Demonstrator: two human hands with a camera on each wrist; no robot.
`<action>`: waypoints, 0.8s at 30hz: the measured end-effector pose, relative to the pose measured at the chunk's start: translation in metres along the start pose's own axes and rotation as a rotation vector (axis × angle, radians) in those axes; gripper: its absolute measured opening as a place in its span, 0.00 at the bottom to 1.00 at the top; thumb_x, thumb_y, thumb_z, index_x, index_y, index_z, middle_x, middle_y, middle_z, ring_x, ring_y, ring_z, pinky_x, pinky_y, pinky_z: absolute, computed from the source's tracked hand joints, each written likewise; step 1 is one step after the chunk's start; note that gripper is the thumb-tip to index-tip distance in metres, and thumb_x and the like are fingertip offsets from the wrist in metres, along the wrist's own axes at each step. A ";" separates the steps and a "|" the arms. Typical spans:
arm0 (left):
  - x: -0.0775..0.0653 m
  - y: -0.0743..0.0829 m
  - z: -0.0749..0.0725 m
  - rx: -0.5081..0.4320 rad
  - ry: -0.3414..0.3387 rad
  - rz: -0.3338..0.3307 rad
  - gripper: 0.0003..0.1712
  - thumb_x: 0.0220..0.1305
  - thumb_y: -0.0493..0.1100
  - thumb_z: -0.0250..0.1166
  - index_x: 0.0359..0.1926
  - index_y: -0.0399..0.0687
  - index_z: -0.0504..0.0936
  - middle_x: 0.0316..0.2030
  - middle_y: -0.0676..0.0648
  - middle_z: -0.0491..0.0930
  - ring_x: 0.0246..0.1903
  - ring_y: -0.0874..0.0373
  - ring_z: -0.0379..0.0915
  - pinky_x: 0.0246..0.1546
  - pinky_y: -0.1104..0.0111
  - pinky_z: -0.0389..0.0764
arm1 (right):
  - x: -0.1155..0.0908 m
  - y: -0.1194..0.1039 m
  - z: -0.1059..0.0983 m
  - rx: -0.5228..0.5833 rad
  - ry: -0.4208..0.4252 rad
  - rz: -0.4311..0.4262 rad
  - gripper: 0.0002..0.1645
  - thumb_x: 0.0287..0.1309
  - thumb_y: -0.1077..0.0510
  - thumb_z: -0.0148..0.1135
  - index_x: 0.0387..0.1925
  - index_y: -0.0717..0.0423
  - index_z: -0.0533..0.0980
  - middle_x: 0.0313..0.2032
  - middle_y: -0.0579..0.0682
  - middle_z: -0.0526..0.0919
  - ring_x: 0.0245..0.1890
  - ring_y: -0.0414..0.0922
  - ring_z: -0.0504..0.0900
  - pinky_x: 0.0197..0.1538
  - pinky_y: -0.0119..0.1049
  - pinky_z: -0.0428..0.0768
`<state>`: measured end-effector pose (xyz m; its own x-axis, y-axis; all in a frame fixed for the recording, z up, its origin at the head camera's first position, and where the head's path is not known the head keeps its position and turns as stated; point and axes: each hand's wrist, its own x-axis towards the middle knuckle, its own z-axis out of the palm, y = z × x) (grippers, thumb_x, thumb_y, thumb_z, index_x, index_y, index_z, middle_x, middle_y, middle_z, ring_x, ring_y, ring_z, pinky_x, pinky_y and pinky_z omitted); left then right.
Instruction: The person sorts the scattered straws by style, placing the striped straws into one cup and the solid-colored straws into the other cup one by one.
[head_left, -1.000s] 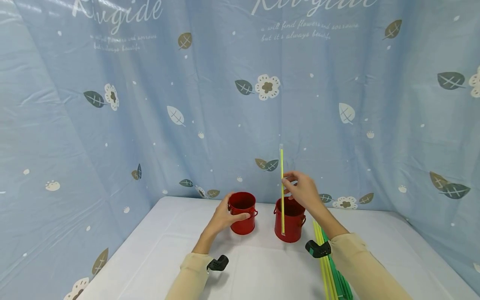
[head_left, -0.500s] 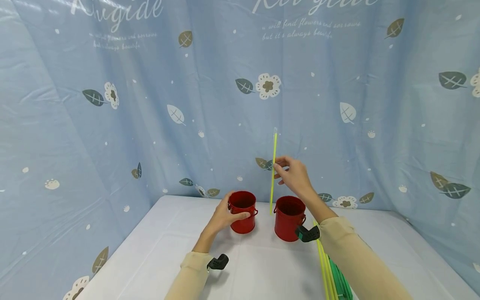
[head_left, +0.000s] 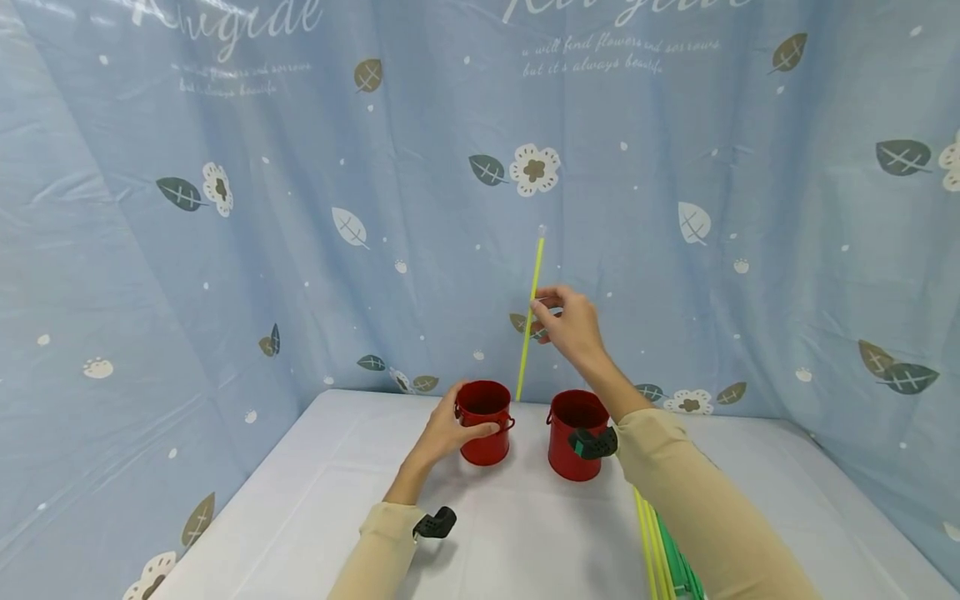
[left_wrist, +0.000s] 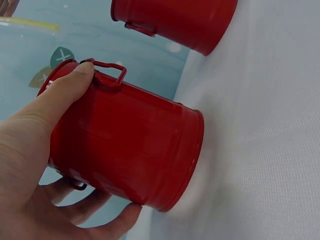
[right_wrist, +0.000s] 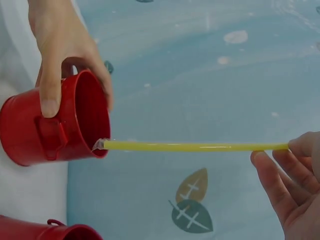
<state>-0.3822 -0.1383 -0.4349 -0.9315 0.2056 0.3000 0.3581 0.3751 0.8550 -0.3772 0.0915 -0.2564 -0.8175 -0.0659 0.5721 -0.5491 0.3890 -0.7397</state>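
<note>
My left hand [head_left: 441,435] grips the left red pail [head_left: 486,448], thumb on the near side by the handle and fingers round the far side; the pail stands upright on the table. Between the fingertips of my right hand [head_left: 576,327], raised above the pails, is a thin yellow straw [head_left: 527,346] in a clear wrapper. It points down with a slight tilt. In the right wrist view the lower end of the straw [right_wrist: 190,147] overlaps the rim of the held pail [right_wrist: 37,125]. A second red pail [head_left: 567,460] stands to the right, partly behind the right wrist's camera.
On the table's right side lie yellow straws [head_left: 651,542] beside several green ones [head_left: 681,575], partly under the right sleeve [head_left: 697,492]. The white table [head_left: 517,542] ends at a blue patterned curtain [head_left: 420,275] at the back.
My right hand has lifted the straw out from over the right pail, moving up and left toward the left pail. The left hand keeps its grip on its pail.
</note>
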 end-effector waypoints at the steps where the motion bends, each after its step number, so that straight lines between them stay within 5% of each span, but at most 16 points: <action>1: 0.000 0.000 0.000 0.003 0.000 -0.003 0.55 0.51 0.54 0.76 0.74 0.50 0.55 0.66 0.49 0.69 0.65 0.50 0.66 0.56 0.52 0.80 | 0.001 0.000 0.002 0.005 0.000 0.003 0.15 0.67 0.58 0.59 0.51 0.61 0.77 0.42 0.60 0.85 0.33 0.57 0.88 0.27 0.37 0.86; 24: 0.002 -0.003 0.000 0.006 -0.003 0.002 0.55 0.51 0.55 0.76 0.73 0.49 0.56 0.65 0.48 0.70 0.65 0.49 0.67 0.58 0.52 0.78 | -0.013 0.036 0.050 0.059 -0.035 0.071 0.13 0.67 0.58 0.59 0.50 0.61 0.77 0.40 0.59 0.85 0.33 0.58 0.88 0.28 0.38 0.86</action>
<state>-0.3854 -0.1391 -0.4365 -0.9305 0.2092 0.3007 0.3607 0.3798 0.8519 -0.3953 0.0605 -0.3084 -0.8595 -0.0727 0.5060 -0.4983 0.3395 -0.7978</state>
